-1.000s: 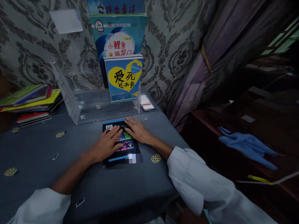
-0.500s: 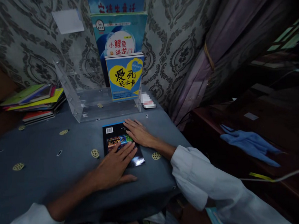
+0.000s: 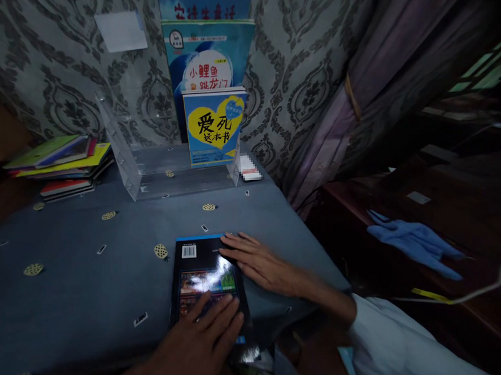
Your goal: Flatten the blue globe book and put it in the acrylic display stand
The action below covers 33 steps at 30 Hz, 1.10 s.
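Note:
A black book [image 3: 212, 262] lies at the table's front edge, its barcode side up, and its lower end appears to overhang the edge. My left hand [image 3: 204, 332] rests on the lower part of its cover, fingers apart and stretched out; the thumb is hidden. Along the book's upper right edge lies my right hand [image 3: 259, 260], its fingers flat and their tips touching the cover. Neither hand's fingers are wrapped round anything that I can see. Light glares off the glossy picture on the cover.
Beyond the book stands a clear acrylic rack [image 3: 123, 155] holding a blue book with a yellow heart [image 3: 216, 127] and, behind it, a teal book [image 3: 210, 48]. Stacked books [image 3: 62, 159] sit at left. A blue cloth [image 3: 413, 242] lies on the dark red surface at right.
The black book has slid towards me, from mid-table to the front edge. Both hands have moved back with it, still lying on it.

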{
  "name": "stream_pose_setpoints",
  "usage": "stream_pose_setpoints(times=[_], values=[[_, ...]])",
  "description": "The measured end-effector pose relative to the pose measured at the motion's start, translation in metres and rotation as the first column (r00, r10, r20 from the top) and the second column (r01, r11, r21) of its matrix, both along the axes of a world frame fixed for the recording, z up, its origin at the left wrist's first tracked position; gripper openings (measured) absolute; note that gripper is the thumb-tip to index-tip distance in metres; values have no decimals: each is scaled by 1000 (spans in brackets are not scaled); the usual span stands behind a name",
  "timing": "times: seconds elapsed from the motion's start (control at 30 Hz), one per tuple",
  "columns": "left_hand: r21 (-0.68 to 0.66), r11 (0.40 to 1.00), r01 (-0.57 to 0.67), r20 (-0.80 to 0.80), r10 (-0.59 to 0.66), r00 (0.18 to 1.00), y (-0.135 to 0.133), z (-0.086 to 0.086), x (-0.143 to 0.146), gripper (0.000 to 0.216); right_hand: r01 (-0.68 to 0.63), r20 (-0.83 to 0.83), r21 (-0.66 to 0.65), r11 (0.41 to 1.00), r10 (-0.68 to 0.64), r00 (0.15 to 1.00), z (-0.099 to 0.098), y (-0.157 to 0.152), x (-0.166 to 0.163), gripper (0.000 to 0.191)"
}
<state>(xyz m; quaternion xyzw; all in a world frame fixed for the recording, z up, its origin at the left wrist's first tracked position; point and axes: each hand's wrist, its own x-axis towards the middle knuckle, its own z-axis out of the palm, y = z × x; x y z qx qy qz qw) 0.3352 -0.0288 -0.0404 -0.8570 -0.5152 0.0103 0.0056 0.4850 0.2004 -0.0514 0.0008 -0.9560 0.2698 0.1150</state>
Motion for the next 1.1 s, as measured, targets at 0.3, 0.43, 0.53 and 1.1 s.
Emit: stream_pose_setpoints(times=[0.3, 0.43, 0.53, 1.1], values=[[468, 824, -319, 250, 222, 942, 27, 131, -65, 37, 88, -48, -359, 929, -113, 992, 7, -2, -5, 44], [404, 718, -567, 518, 331, 789, 75, 140, -96, 46, 181, -84, -535, 825, -266, 960, 10, -2, -31, 40], [350, 699, -623, 650, 298, 699, 114, 137, -117, 44, 203, -102, -660, 723, -354, 930, 8, 2, -47, 43], [260, 745, -614, 288, 547, 786, 143, -4, -148, 35, 530, -109, -128, 838, -543, 833, -9, 11, -39, 17]])
